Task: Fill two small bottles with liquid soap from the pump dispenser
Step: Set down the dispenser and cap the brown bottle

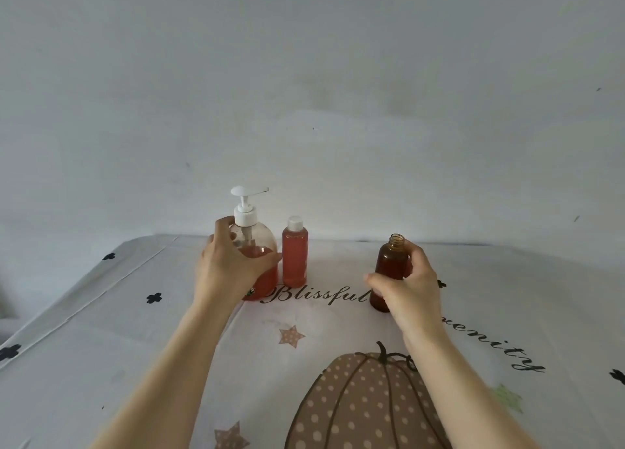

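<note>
A clear pump dispenser [258, 235] with a white pump head and orange-red soap in its lower part stands at the back of the table. My left hand [226, 262] grips its round body from the left. Just right of it stands a small clear bottle [295, 257] with a white cap, full of the same orange-red liquid. Farther right stands a small amber bottle [389, 266] with its threaded neck uncapped. My right hand [407, 289] holds this amber bottle around its lower body. How much is inside the amber bottle cannot be made out.
The table [135, 330] wears a white cloth printed with a dotted pumpkin, stars, black clovers and script lettering. A plain pale wall [304, 93] rises directly behind the bottles. No cap for the amber bottle is in sight.
</note>
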Demonstrator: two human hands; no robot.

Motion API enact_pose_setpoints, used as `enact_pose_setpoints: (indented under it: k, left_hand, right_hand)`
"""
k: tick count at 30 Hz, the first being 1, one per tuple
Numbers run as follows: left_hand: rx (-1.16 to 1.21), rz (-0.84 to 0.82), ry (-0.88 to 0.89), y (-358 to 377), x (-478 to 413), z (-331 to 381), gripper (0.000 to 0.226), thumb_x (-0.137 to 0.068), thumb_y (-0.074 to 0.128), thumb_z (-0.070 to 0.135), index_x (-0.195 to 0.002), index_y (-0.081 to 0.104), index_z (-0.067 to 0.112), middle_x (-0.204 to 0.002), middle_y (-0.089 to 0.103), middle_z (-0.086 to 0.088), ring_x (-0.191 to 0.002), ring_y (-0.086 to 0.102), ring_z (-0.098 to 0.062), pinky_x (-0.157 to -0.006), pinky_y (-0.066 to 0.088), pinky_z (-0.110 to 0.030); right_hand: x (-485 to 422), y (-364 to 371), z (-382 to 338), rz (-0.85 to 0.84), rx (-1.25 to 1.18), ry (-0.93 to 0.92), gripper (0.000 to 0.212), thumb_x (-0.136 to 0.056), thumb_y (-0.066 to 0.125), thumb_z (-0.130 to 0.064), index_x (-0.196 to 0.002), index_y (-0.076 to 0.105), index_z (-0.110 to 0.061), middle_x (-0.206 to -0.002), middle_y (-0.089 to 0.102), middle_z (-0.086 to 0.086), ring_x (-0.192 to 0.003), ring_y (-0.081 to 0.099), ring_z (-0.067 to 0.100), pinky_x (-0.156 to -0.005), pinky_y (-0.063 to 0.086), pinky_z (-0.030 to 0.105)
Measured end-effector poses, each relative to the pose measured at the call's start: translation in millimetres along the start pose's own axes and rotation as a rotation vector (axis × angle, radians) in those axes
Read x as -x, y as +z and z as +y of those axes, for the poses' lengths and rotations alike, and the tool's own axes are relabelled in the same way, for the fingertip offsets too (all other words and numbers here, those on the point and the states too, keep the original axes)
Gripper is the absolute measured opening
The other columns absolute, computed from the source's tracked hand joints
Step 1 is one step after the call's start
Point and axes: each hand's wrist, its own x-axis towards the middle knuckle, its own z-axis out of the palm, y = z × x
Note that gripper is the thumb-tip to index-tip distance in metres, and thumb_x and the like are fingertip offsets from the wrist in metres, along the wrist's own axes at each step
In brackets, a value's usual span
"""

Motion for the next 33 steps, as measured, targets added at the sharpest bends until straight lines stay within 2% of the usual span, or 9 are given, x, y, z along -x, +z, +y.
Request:
enact_pose_setpoints:
  k: [3,7,11,13,15,18,21,25,33]
  left_hand:
    - [0.097,0.116,0.043,-1,10,8,0.106,-0.064,0.084,0.048,-0.148,0.021,0.033,-0.150,0.030,0.000,-0.139,0.029,-0.021,-0.110,0.033,-0.046]
    - [0.256,0.468,0.450,1,36,46,0.071,-0.078,0.066,0.041,-0.139,0.040,0.014,-0.139,0.042,-0.006,-0.130,0.040,-0.021,-0.109,0.033,-0.035]
    - [0.310,0.280,0.687,26,56,78,0.048,-0.083,0.063,0.027,-0.127,0.052,0.009,-0.126,0.052,-0.006,-0.120,0.049,-0.017,-0.099,0.034,-0.014]
    - [0.307,0.042,0.613,43,66,83,0.047,-0.083,0.065,0.027,-0.128,0.051,0.019,-0.127,0.050,0.005,-0.119,0.047,-0.006,-0.094,0.029,-0.003]
    - [0.274,-0.166,0.483,62,74,82,0.054,-0.084,0.068,0.026,-0.133,0.046,0.028,-0.132,0.046,0.013,-0.120,0.041,0.003,-0.088,0.026,0.003]
    - [0.298,-0.351,0.275,86,76,74,0.066,-0.083,0.070,0.025,-0.140,0.038,0.030,-0.137,0.045,0.013,-0.128,0.038,0.000,-0.092,0.027,-0.009]
    - [0.306,-0.413,0.180,100,72,66,0.071,-0.081,0.075,0.028,-0.140,0.037,0.029,-0.136,0.049,0.012,-0.130,0.042,-0.004,-0.093,0.032,-0.018]
    - [0.288,-0.447,0.168,106,68,65,0.065,-0.079,0.077,0.034,-0.134,0.044,0.033,-0.128,0.058,0.013,-0.120,0.050,-0.002,-0.081,0.034,-0.008]
    - [0.350,-0.423,0.181,112,67,60,0.041,-0.078,0.079,0.034,-0.111,0.056,0.037,-0.108,0.066,0.020,-0.110,0.058,0.004,-0.090,0.045,-0.021]
  right_hand:
    - [3,-2,-4,-0.003,0.003,-0.001,0.059,-0.074,0.075,-0.003,-0.122,0.055,-0.032,-0.097,0.065,-0.004,-0.081,0.062,0.012,-0.056,0.044,0.018]
    - [3,-6,-9,-0.009,-0.010,-0.003,0.062,-0.074,0.070,-0.001,-0.126,0.057,-0.032,-0.108,0.066,-0.006,-0.091,0.065,0.012,-0.065,0.050,0.017]
    - [2,-19,-17,0.044,-0.018,-0.028,0.054,-0.078,0.065,0.000,-0.127,0.062,-0.023,-0.118,0.068,-0.005,-0.113,0.062,0.014,-0.103,0.048,0.037]
    - [0,-31,-20,0.067,0.026,-0.030,0.042,-0.082,0.063,-0.002,-0.115,0.069,-0.027,-0.115,0.071,-0.002,-0.108,0.063,0.012,-0.097,0.049,0.031]
    - [-4,-45,-19,0.073,0.104,-0.027,0.034,-0.083,0.062,-0.005,-0.105,0.073,-0.027,-0.105,0.073,-0.002,-0.096,0.066,0.009,-0.078,0.050,0.019]
    - [-10,-61,-14,0.050,0.286,-0.017,0.030,-0.083,0.064,-0.007,-0.107,0.076,-0.021,-0.098,0.073,-0.004,-0.083,0.063,0.002,-0.053,0.040,0.004]
    - [-15,-64,-7,-0.072,0.477,0.011,0.035,-0.080,0.074,-0.011,-0.114,0.073,-0.019,-0.108,0.072,-0.001,-0.084,0.064,0.009,-0.062,0.044,0.010]
    - [-21,-58,5,-0.189,0.673,0.042,0.030,-0.085,0.075,-0.020,-0.115,0.072,-0.020,-0.113,0.072,-0.002,-0.104,0.064,0.016,-0.082,0.043,0.021]
    - [-21,-55,15,-0.083,0.512,-0.042,0.005,-0.083,0.077,-0.025,-0.088,0.077,-0.026,-0.081,0.073,-0.014,-0.079,0.065,-0.002,-0.062,0.043,0.011]
